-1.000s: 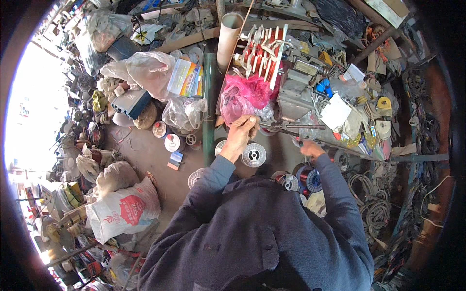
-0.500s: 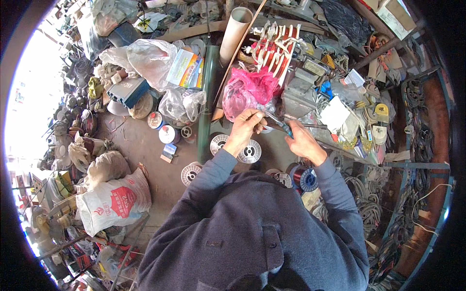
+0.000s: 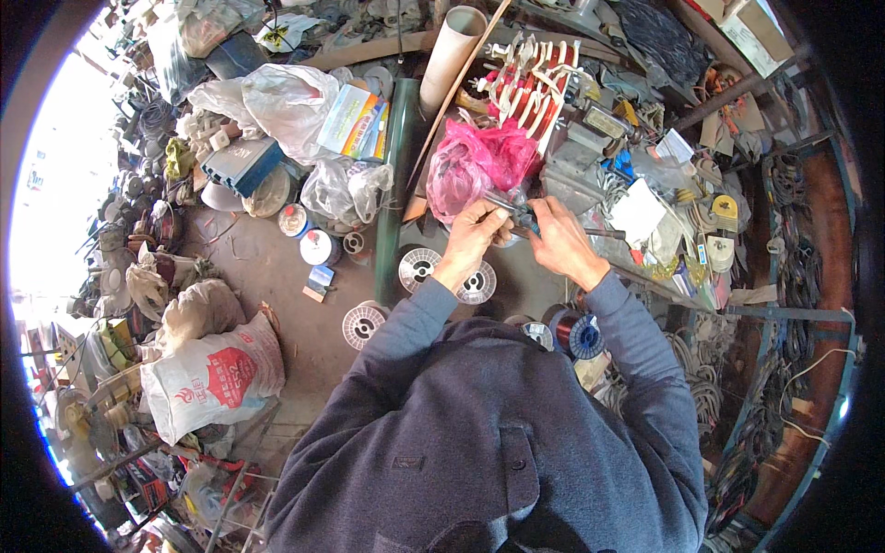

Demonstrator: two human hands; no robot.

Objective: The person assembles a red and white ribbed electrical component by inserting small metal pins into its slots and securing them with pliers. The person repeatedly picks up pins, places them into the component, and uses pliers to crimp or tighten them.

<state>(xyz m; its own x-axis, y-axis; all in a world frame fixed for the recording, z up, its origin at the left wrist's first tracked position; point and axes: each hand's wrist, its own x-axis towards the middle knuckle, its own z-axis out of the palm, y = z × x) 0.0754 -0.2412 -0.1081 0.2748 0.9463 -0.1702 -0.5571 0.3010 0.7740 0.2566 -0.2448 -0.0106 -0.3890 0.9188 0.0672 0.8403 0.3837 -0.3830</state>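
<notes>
My left hand [image 3: 472, 241] is in front of a pink plastic bag [image 3: 484, 155], thumb and fingers pinched on a slim dark metal piece [image 3: 507, 205]. Close on its right, my right hand [image 3: 562, 241] has its fingers curled in against the same spot. What it grips is mostly hidden behind the fingers; the teal handle seen earlier barely shows. A dark rod [image 3: 607, 233] sticks out to the right beyond my right hand. White wire spools [image 3: 477, 284] stand just below my wrists.
A dark green tube [image 3: 395, 184] and a pale cardboard tube [image 3: 452, 60] lie ahead. White-wrapped coils [image 3: 535, 88] rest beyond the pink bag. On the left are more spools [image 3: 319, 247], a blue box [image 3: 244, 168] and a white sack [image 3: 217, 378]. Clutter covers the right bench.
My right hand has moved left and slightly up, close against my left hand, and the teal-handled tool it held is now mostly hidden. The view has shifted slightly.
</notes>
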